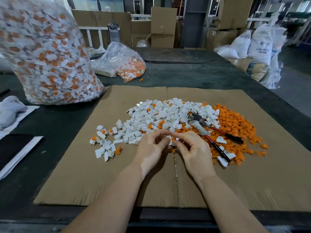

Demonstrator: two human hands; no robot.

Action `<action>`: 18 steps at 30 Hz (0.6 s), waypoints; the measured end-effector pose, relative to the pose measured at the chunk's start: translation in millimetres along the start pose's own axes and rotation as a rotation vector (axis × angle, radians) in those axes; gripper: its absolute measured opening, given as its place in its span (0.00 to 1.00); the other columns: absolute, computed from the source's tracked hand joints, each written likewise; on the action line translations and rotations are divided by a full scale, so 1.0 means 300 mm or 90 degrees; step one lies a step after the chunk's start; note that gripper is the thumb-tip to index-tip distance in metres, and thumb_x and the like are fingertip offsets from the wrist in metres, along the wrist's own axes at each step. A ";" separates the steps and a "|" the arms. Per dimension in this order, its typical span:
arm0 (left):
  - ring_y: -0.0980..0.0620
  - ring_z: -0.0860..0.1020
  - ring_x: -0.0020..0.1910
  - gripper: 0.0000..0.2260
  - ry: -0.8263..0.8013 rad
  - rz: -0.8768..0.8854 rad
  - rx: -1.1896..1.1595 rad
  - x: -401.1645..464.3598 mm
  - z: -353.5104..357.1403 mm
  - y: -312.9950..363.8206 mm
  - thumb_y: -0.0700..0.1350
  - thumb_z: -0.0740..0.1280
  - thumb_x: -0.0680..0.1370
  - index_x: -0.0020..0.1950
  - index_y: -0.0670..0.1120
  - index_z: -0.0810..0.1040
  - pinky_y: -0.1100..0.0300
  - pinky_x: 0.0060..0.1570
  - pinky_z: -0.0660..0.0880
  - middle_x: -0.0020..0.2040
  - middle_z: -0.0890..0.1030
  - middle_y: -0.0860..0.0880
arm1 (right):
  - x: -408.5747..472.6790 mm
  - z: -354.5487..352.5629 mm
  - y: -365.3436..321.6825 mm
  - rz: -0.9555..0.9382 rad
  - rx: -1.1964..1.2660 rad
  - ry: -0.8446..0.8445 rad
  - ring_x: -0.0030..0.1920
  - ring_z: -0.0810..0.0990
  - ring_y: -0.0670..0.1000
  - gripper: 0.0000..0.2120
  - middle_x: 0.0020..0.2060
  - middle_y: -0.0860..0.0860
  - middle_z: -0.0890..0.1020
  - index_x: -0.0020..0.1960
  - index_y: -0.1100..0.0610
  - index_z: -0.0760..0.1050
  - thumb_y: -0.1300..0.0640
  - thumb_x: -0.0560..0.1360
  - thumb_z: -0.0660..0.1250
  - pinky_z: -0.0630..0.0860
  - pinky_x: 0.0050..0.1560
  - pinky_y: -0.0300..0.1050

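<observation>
White piece (169,140) pinched by left hand (150,149) and right hand (193,153) (fingers curled).

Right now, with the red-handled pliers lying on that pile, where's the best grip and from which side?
Probably the pliers' red handles, near their black ends, coming in with the right hand from the near right. They lie uncovered on the orange pieces and splay toward that side; the metal head points away into the white pieces.
</observation>
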State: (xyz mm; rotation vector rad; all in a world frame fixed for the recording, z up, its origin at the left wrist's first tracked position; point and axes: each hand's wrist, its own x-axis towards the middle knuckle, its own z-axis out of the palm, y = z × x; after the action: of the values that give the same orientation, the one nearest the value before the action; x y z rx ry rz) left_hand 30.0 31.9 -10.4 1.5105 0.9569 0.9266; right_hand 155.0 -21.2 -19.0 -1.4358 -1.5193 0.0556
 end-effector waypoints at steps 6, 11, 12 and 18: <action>0.45 0.82 0.42 0.08 0.000 -0.004 0.005 0.000 0.000 0.003 0.36 0.64 0.78 0.53 0.45 0.80 0.58 0.46 0.79 0.40 0.81 0.43 | 0.002 0.001 0.003 0.010 0.002 -0.002 0.45 0.77 0.41 0.11 0.42 0.45 0.78 0.52 0.56 0.81 0.66 0.72 0.69 0.74 0.48 0.33; 0.46 0.82 0.43 0.07 0.006 0.003 0.016 -0.001 0.002 0.008 0.39 0.66 0.77 0.50 0.48 0.81 0.60 0.46 0.78 0.39 0.82 0.45 | 0.002 0.001 0.004 -0.001 -0.003 -0.005 0.46 0.77 0.42 0.10 0.43 0.46 0.79 0.52 0.57 0.81 0.65 0.72 0.69 0.76 0.48 0.36; 0.45 0.82 0.43 0.06 0.009 0.010 0.024 0.001 0.005 0.009 0.39 0.67 0.76 0.49 0.49 0.81 0.56 0.48 0.79 0.39 0.82 0.43 | 0.003 0.001 0.004 -0.001 -0.004 -0.008 0.46 0.78 0.43 0.10 0.43 0.47 0.79 0.52 0.57 0.81 0.65 0.72 0.69 0.76 0.48 0.37; 0.39 0.80 0.42 0.03 0.024 0.011 0.039 0.021 0.022 0.008 0.40 0.69 0.76 0.49 0.45 0.81 0.44 0.51 0.77 0.38 0.80 0.39 | 0.010 -0.012 0.002 0.014 -0.055 -0.013 0.47 0.78 0.48 0.10 0.44 0.50 0.81 0.53 0.58 0.80 0.63 0.72 0.70 0.76 0.50 0.43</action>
State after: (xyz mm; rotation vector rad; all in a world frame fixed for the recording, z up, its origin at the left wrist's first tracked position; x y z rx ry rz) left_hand 38.7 35.0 -8.6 1.5594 1.0083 0.9482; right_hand 158.4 -20.7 -15.7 -1.5242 -1.5379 0.0187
